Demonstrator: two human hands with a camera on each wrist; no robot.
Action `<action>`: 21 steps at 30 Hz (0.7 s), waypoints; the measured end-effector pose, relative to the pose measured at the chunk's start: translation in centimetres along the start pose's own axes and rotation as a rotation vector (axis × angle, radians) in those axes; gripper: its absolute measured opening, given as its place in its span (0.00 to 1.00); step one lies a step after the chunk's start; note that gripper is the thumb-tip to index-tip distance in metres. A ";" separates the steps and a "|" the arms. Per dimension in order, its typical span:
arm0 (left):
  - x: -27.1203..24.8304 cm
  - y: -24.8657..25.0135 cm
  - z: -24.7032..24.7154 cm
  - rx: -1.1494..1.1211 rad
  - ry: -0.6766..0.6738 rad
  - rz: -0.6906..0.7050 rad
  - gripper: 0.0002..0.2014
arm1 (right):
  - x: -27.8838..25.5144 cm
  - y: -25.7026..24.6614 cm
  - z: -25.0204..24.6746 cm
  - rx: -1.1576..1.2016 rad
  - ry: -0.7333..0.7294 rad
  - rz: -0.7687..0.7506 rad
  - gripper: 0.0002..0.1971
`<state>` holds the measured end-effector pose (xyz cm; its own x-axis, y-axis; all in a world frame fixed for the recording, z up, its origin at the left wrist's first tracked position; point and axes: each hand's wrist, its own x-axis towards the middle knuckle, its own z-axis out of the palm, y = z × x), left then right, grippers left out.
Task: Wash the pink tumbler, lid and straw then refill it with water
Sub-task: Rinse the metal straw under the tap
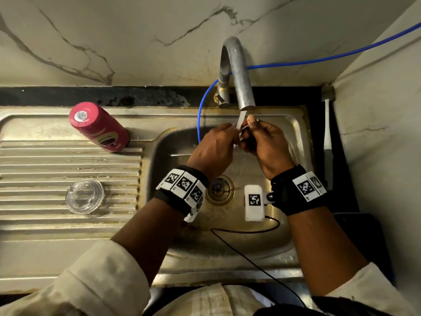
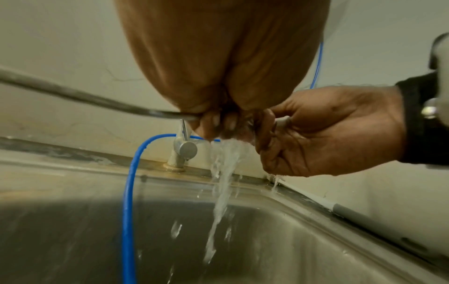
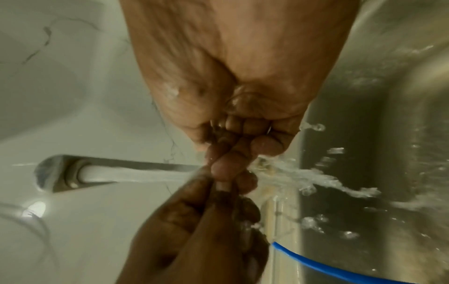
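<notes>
Both hands meet under the running faucet (image 1: 239,71), over the sink (image 1: 293,124). My left hand (image 1: 218,144) grips a thin metal straw (image 2: 73,96), which sticks out to the left of the fist (image 1: 181,154). My right hand (image 1: 264,142) pinches a pale piece at the straw's other end (image 2: 282,121). Water (image 2: 223,182) runs over the fingers and falls into the basin. The pink tumbler (image 1: 98,126) stands upside down on the drainboard at the back. The clear lid (image 1: 84,196) lies flat on the drainboard ridges, nearer to me.
A blue hose (image 1: 200,115) drops behind the faucet into the basin toward the drain (image 1: 219,189). A long white-and-grey brush (image 1: 327,124) lies on the dark counter to the right of the sink. A marble wall (image 1: 114,42) closes the back and the right side.
</notes>
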<state>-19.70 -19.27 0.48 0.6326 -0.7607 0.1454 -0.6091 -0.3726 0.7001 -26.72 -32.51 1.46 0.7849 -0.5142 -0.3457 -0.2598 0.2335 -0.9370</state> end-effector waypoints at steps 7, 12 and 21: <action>-0.2 -0.5 0.6 0.114 0.100 -0.152 0.14 | 0.0 -0.2 -0.9 -0.004 -0.032 0.026 0.23; -0.1 -0.4 0.5 0.004 0.067 -0.059 0.08 | -0.2 0.3 -1.3 -0.015 -0.031 0.035 0.26; -0.2 -0.6 1.3 -0.041 0.115 -0.160 0.11 | -0.1 1.4 -1.2 -0.028 0.008 0.016 0.23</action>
<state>-20.11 -19.54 -0.87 0.7716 -0.6270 0.1075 -0.4780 -0.4600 0.7482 -27.86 -33.14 0.14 0.7761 -0.5169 -0.3612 -0.2880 0.2191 -0.9322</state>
